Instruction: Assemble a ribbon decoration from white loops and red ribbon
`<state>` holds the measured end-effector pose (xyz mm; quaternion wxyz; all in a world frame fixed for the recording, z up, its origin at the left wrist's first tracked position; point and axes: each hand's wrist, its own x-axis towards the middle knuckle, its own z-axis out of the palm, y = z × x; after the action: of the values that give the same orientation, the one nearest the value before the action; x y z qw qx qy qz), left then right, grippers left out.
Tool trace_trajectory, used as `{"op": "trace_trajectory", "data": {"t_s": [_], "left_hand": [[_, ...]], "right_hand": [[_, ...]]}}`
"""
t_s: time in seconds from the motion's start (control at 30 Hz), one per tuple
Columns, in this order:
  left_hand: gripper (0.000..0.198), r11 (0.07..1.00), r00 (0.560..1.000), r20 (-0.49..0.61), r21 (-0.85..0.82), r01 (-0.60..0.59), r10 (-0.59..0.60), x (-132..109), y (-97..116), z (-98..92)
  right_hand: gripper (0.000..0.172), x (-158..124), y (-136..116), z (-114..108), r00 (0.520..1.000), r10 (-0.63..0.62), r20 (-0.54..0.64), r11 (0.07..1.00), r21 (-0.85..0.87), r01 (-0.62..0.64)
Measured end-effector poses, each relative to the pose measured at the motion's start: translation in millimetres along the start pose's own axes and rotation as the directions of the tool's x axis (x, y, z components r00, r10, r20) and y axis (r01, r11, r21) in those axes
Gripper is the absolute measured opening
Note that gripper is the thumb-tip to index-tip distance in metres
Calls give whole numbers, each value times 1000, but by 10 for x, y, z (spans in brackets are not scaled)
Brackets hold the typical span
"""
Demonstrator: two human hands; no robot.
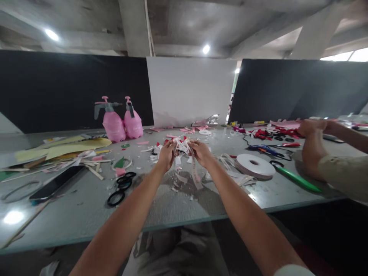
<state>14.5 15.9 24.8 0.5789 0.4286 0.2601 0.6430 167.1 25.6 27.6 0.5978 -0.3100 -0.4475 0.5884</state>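
My left hand [167, 155] and my right hand [201, 152] meet over the middle of the table, fingers closed from either side on a bunched white ribbon [181, 145]. A pale printed ribbon tail [196, 172] hangs down beside my right fingers. Small white and red scraps lie under and around both hands, so the ribbon's far side is partly hidden. Right of my right forearm, a white ribbon spool [255, 166] lies flat. Black-handled scissors [123, 188] rest left of my left forearm.
Two pink spray bottles [112, 124] stand at the back left. A dark phone [57, 184], yellow paper [77, 147] and thin sticks lie left. To the right are a blue glue gun [266, 150], a green tool [299, 179] and another person's arm [314, 153].
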Motion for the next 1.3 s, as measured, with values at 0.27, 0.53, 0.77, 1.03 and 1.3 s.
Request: {"op": "trace_trajectory", "data": {"t_s": [0.27,0.53,0.77,1.03,1.3], "left_hand": [[33,996,996,69,-61,68,-64,-65,9,-71],[36,982,994,69,-165,93,-82,-90,33,-77],[30,923,996,-24,378,-68,83,-20,-28,-117],[66,662,937,271,663,-349,222,-193,-23,-113],[67,706,933,280,612,-356,228,-156,-21,-127]], "right_hand": [[34,-87,53,33,987,-7,160,983,182,-22],[35,-152,61,89,989,-139,44,989,-41,141],[27,-198,126,144,888,-434,152,763,-462,452],[22,-80,219,72,906,-377,193,751,-509,421],[26,-65,263,24,923,-384,-20,812,-482,328]]}}
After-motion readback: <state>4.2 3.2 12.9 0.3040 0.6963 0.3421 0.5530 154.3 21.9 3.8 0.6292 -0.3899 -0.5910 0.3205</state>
